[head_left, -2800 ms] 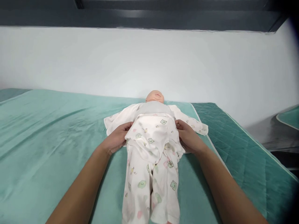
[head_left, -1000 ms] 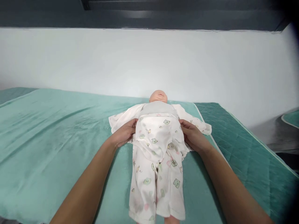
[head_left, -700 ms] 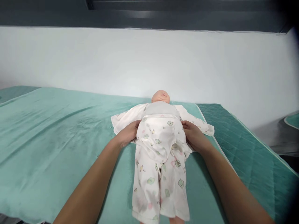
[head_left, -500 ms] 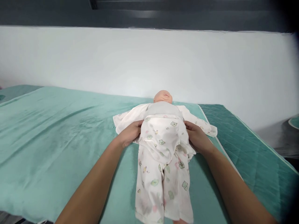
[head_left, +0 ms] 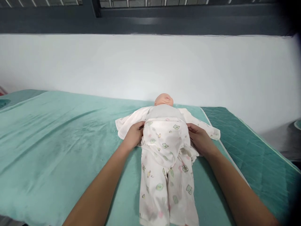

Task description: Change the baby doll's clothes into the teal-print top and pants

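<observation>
A baby doll lies on its back, head toward the wall, in a white long-sleeved top with a grey panel over its chest. White baby pants printed with small green figures cover its belly and legs, the waistband high on the torso. At the waistband's left side, my left hand has its fingers closed on the cloth, the tips partly hidden behind it. My right hand pinches the waistband's opposite side in the same way. Both sleeves of the top spread outward.
Under the doll, a light green sheet covers the bed. To the right runs a darker green quilted mattress pad. A white wall rises behind, below a dark metal bed frame.
The view has tilted up slightly, showing bars above the frame. Both hands stay at the sides of the pants' waistband, with only slight movement.
</observation>
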`<state>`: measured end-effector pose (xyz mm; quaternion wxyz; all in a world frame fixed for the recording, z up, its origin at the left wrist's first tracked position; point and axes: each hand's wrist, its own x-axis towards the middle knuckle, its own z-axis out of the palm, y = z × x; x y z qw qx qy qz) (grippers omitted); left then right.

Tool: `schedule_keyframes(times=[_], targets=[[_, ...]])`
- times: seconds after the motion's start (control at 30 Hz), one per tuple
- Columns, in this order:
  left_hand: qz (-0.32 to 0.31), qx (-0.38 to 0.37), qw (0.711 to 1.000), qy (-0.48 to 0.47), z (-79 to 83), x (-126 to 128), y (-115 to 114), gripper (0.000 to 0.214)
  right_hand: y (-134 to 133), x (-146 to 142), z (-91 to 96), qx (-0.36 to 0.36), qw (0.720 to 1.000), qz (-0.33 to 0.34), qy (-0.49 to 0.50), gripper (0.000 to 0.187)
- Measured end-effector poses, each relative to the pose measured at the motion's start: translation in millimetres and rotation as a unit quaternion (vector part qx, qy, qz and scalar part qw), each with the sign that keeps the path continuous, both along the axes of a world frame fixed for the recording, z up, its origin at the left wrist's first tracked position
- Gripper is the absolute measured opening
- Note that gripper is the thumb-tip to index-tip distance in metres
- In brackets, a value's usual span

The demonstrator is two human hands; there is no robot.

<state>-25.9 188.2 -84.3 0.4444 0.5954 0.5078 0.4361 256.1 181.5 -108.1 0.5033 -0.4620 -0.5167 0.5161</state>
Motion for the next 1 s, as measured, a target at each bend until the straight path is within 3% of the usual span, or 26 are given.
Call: schedule_keyframes(times=[0.1,0.27,0.4,0.53,0.7,0.87,1.0], targets=[[0.070,0.037,0.997,-0.004,-0.2,-1.7,3.3,0.010,3.7,1.4,-3.6,-0.012,1.000,-0.003,-0.007,0.018],[0.140,0.066,0.986,-0.062,9.0,1.0,-1.0,0.019,11.5,0.7,-10.4,0.023,0.998,-0.048,0.018,0.029],[0.113,0.144,0.983,-0.009,17.9,5.6,-10.3,0.017,11.0,-1.7,-8.9,0.064,0.989,-0.120,-0.049,0.020],[0.079,0.223,0.971,0.029,29.0,13.6,-8.9,0.015,1.3,-9.0,4.4,0.130,0.969,-0.200,-0.067,0.015],[-0.011,0.218,0.971,0.101,49.7,20.7,4.9,0.016,-6.5,-16.2,17.2,0.202,0.964,-0.125,-0.121,0.013],[-0.132,0.164,0.963,0.171,63.5,15.2,12.8,0.021,-4.1,-14.1,20.2,0.163,0.973,-0.037,-0.162,0.023],[-0.156,0.159,0.946,0.236,70.3,14.3,20.0,0.021,2.1,-14.8,30.8,0.133,0.969,0.006,-0.208,0.030]])
